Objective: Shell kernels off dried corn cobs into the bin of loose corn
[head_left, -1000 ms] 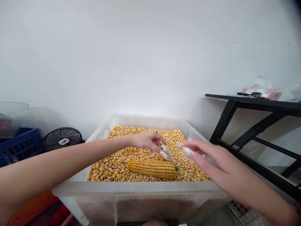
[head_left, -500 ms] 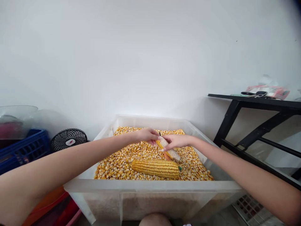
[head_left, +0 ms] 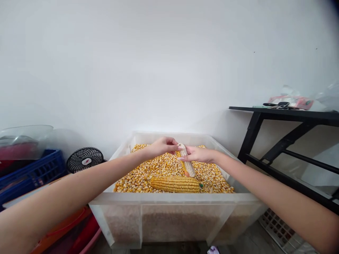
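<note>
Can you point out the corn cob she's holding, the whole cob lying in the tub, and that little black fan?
Half-stripped cob [head_left: 187,165], head view: on its bare pale middle, below the fingers.
Whole cob [head_left: 175,184], head view: on the middle of its kernel rows.
Black fan [head_left: 85,159], head view: on the grille near the hub.

Partly shelled cob [head_left: 186,163]: pale cream bare core, a strip of yellow kernels, orange at the lower end.
Whole corn cob [head_left: 175,184]: golden yellow, neat kernel rows, green tip.
Loose kernels [head_left: 148,173]: yellow and orange, speckled with pale ones.
Tub [head_left: 169,208]: translucent frosted white.
Fan [head_left: 85,159]: black grille, white centre badge with red mark.
Crate [head_left: 31,173]: blue lattice.
Table [head_left: 286,141]: black frame.
Wall [head_left: 148,63]: plain white.
</note>
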The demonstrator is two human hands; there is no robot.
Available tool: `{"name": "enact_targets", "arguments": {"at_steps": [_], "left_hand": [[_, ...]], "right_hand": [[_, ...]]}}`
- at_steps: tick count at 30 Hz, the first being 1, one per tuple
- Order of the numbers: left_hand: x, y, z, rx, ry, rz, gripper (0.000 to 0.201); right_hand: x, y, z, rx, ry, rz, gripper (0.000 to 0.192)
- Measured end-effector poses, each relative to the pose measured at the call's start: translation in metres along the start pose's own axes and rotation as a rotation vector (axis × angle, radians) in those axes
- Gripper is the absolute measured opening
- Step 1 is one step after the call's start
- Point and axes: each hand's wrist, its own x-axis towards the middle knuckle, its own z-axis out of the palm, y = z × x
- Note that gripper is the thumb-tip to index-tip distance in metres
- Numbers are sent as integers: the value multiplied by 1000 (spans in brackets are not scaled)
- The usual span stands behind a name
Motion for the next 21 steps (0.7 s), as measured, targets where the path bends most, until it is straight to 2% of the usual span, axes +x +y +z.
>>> {"name": "enact_targets", "arguments": {"at_steps": [6, 9, 11, 14, 18, 21], "left_hand": [[1, -6, 7, 46, 75, 15, 27], [2, -5, 6, 58, 112, 25, 28], [1, -3, 3, -3, 58, 31, 29], [-1, 0, -2, -85, -89, 24, 27], [-1, 3, 3, -70, -64, 9, 25], [-1, 6, 11, -59, -34, 23, 24]], "right_hand": [[9, 6, 9, -216, 27, -86, 61], [9, 5, 5, -208, 20, -44, 61], [7, 3, 0, -160, 18, 4, 61], [0, -2, -6, -46, -1, 28, 60], [-12, -8, -3, 42, -52, 65, 61], [-17, -11, 4, -48, 6, 14, 59]]}}
